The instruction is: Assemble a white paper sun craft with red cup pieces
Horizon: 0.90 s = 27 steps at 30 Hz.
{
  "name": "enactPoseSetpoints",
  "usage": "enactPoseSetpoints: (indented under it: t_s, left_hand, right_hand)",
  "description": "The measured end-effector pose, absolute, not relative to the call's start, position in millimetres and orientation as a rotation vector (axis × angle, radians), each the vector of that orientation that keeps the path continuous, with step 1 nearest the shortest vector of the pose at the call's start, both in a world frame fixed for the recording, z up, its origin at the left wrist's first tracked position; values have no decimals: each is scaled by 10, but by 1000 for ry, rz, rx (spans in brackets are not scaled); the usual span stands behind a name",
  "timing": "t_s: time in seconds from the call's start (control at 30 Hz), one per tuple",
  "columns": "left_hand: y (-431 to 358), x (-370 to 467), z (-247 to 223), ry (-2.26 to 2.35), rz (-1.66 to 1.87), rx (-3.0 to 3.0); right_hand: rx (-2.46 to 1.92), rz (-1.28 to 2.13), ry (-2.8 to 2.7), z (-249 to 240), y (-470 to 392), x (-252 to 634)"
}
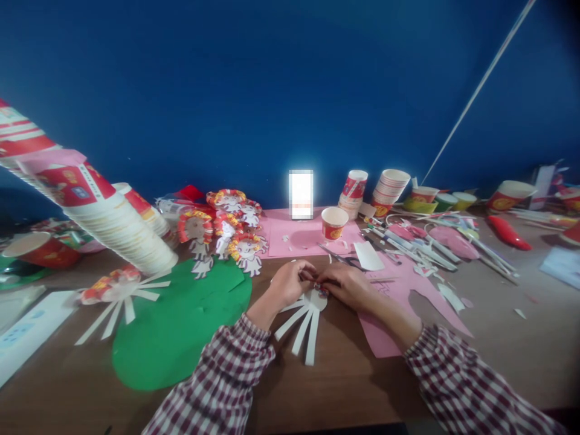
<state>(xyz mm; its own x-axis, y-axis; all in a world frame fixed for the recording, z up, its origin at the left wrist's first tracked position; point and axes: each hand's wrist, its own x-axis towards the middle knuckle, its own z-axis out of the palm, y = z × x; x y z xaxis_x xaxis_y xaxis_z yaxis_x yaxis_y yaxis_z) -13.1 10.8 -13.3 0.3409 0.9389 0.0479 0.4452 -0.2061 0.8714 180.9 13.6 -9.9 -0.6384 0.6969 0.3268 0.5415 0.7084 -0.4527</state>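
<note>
A paper cup cut into white strips (312,320) is between my hands, its strips fanning toward me over the brown table. My left hand (290,284) pinches its far edge from the left. From the right, my right hand (348,285) closes on the same edge, fingertips nearly meeting the left ones. A small patterned bit (322,291) shows under the right fingers; the rest of the edge is hidden. Just beyond my hands lie scissors (347,261), a white paper piece (369,256) and pink paper (385,326).
Green paper (181,338) lies left, beside another cut cup (120,293). Lion-like paper figures (247,248) stand behind it. A long stack of cups (113,223) leans at left. A single paper cup (334,223) stands ahead; markers (421,241) lie right.
</note>
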Motion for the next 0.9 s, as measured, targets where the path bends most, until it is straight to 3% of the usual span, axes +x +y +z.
enactPoseSetpoints:
  t_s: [0.9]
  left_hand:
    - [69, -90, -21, 1240, 757, 1769]
  right_hand:
    - [-1239, 86, -2496, -54, 158, 1919]
